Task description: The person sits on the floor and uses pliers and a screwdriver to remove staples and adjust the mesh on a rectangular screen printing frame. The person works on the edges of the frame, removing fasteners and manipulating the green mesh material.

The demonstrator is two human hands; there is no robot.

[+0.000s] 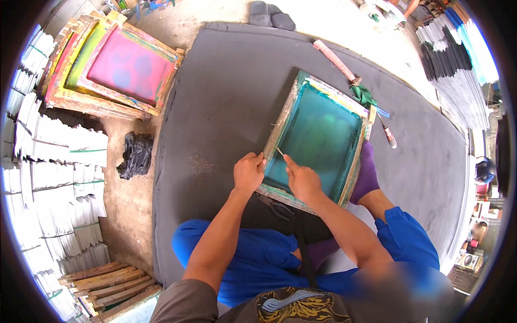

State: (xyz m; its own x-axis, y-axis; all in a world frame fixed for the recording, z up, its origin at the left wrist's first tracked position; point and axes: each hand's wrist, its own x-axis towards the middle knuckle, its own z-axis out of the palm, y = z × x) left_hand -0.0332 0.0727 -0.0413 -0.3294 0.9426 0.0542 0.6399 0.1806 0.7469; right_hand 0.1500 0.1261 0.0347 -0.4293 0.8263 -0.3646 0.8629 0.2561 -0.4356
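Note:
A screen-printing frame (369,127) with a wooden border and green mesh lies tilted on the dark mat in front of me, near my purple-socked foot. My left hand (249,173) is closed on the frame's left edge, near its lower corner. Over the mesh, my right hand (303,180) pinches a thin, pale, stick-like tool (279,151). Its tip meets the inner left edge of the frame. What kind of tool it is, I cannot make out. Partly under the frame's lower edge lies a dark-handled tool (280,210), probably pliers.
Beyond the frame lie a pink-wrapped rod (333,58), a green cloth (364,95) and a screwdriver (390,137). Several pink and yellow screen frames (129,67) are stacked at left, above a black plastic bag (135,155) and bundled white sheets (70,177). Dark slippers (271,16) lie past the mat.

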